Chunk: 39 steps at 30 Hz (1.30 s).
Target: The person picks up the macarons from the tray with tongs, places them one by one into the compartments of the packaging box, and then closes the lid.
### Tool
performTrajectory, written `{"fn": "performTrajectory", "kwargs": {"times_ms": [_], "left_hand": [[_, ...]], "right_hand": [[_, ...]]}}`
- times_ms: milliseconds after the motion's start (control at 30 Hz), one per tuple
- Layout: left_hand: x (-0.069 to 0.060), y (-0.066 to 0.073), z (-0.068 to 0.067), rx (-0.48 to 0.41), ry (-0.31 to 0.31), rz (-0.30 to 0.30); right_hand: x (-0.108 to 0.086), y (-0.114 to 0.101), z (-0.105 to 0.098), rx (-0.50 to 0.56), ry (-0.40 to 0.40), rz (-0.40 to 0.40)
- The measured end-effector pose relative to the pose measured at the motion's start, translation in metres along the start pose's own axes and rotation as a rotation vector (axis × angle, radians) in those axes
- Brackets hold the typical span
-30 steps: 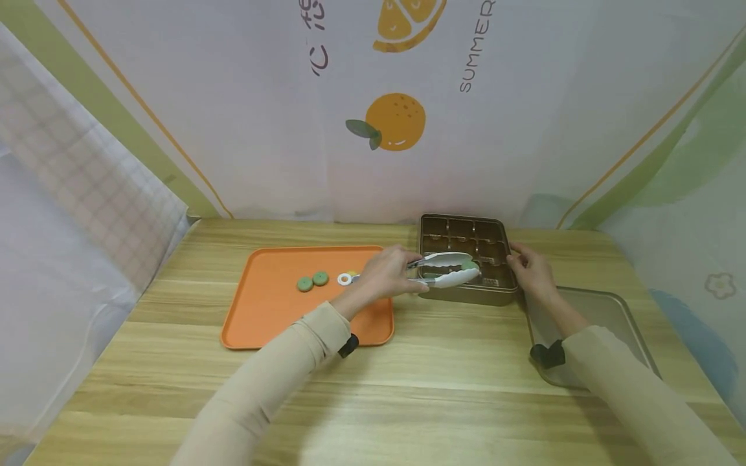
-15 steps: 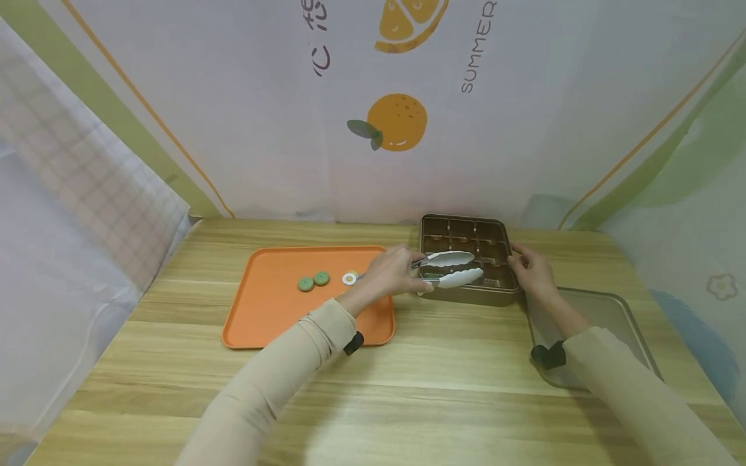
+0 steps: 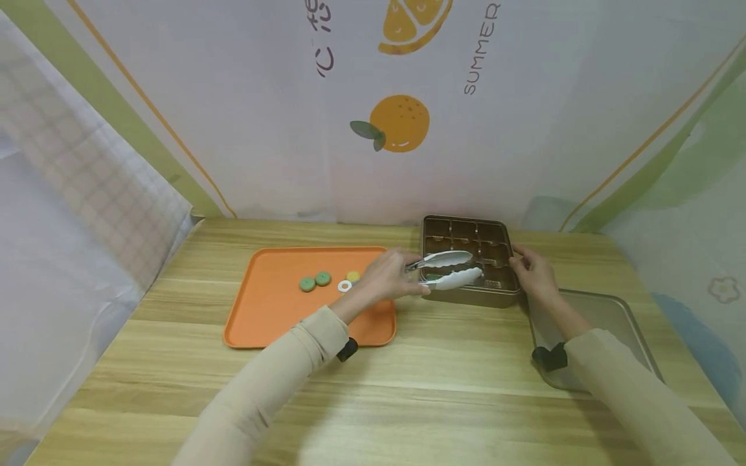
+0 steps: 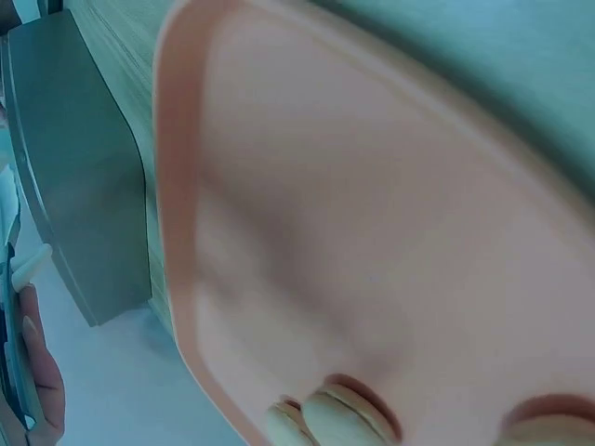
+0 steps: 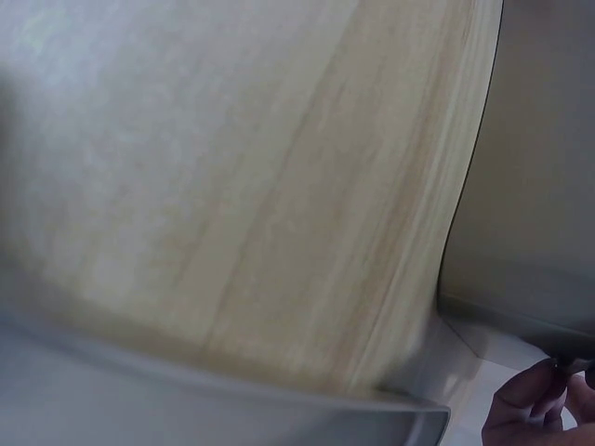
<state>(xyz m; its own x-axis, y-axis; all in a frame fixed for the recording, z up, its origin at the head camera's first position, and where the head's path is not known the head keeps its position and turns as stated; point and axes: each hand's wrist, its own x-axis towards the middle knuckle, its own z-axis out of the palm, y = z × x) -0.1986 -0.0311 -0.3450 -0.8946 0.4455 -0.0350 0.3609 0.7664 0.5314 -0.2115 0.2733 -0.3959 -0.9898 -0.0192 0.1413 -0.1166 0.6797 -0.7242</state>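
Head view: cloth (image 3: 280,142) backs table (image 3: 454,395) bearing orange tray (image 3: 268,314).

So the outfit's pretty low-key: a long beige fabric left sleeve (image 3: 239,408) with soft creases along the forearm and a stitched-looking cuff, plus a matching beige fabric right sleeve (image 3: 635,388) that looks smoother. A small matte black lump (image 3: 347,349) pokes out by the left cuff, and a chunkier black rounded one (image 3: 550,356) sits by the right cuff, details too small to read. Left grip (image 3: 386,275) and right grip (image 3: 535,277) are both bare.
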Motion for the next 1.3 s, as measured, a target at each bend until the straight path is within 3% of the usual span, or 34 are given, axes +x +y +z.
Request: {"fn": "performTrajectory", "kwargs": {"times_ms": [233, 467, 533, 700, 933, 1300], "left_hand": [[-0.021, -0.014, -0.01, -0.104, 0.037, -0.017], [-0.052, -0.044, -0.029, -0.18, 0.088, -0.017], [-0.063, -0.054, -0.034, -0.194, 0.103, -0.044], [-0.091, -0.079, -0.046, -0.17, 0.144, -0.119], [-0.123, -0.114, -0.057, -0.149, 0.194, -0.131], [-0.164, -0.147, -0.072, -0.034, 0.217, -0.204]], "right_hand": [[0.0, 0.0, 0.0, -0.021, -0.009, 0.009], [0.001, -0.001, 0.0, -0.038, -0.003, 0.009], [0.001, -0.001, 0.0, -0.038, -0.001, 0.008], [0.0, -0.001, 0.0, -0.031, -0.002, 0.007], [-0.001, 0.0, 0.0, -0.019, -0.01, 0.0], [-0.001, -0.001, 0.0, -0.018, 0.0, 0.01]]}}
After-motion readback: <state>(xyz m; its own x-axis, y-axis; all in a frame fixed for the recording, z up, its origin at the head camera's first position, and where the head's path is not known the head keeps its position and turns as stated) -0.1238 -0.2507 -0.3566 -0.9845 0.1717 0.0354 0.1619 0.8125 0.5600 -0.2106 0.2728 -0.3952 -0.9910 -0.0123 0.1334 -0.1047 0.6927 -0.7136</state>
